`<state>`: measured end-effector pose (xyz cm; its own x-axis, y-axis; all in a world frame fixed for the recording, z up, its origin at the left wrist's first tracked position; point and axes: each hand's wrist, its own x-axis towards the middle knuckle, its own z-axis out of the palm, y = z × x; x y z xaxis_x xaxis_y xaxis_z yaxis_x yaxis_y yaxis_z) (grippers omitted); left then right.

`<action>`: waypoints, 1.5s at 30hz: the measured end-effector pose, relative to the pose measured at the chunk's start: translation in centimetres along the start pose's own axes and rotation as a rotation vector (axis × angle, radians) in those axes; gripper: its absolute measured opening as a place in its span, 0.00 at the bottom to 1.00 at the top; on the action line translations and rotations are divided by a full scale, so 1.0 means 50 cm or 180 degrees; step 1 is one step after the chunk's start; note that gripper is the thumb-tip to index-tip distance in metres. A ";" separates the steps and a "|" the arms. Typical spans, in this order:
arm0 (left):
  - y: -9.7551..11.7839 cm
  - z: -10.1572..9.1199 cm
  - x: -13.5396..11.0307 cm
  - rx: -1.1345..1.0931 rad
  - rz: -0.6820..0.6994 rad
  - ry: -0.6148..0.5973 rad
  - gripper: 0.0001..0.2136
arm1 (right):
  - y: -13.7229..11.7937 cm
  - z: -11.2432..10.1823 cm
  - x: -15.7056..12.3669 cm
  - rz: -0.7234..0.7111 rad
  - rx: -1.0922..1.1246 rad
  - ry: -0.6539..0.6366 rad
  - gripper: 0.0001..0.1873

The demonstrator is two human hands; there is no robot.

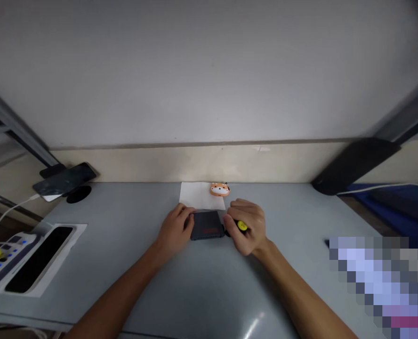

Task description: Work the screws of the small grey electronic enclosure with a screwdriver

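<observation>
A flat dark grey box (206,225) with a faint reddish mark on its top lies on the grey desk. My left hand (175,225) grips its left edge, thumb and fingers bent against the side. Closed in a fist, my right hand (248,225) holds a screwdriver (242,225) by its black handle, whose round yellow end faces me. That fist is right beside the box's right edge; the screwdriver's shaft and tip are hidden, so I cannot tell whether it touches the box.
Behind the box lie a white paper (196,194) and an orange-and-white animal-face item (220,189). At left are a phone on a stand (66,180), another phone (41,259) on paper and a power strip (13,256). A black cylinder (357,165) leans at the right back; a blurred-out patch covers the right front.
</observation>
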<state>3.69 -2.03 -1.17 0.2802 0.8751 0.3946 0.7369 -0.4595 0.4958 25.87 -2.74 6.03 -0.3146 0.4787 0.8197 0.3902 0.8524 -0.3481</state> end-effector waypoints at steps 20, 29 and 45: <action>-0.002 -0.005 0.000 -0.0022 -0.0021 -0.0256 0.12 | -0.003 0.006 0.001 -0.0075 -0.0170 -0.0044 0.19; -0.009 -0.031 0.008 -0.0214 0.0268 -0.0398 0.13 | -0.020 0.019 0.000 -0.0170 -0.0126 0.0090 0.18; -0.014 -0.021 0.008 -0.0414 0.0282 -0.0445 0.14 | -0.025 0.029 -0.007 -0.0268 -0.0119 0.0379 0.19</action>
<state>2.66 -1.53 -0.56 0.4298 0.8388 0.3343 0.6225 -0.5434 0.5632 24.25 -3.67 5.52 -0.2437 0.3757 0.8941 0.3995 0.8790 -0.2604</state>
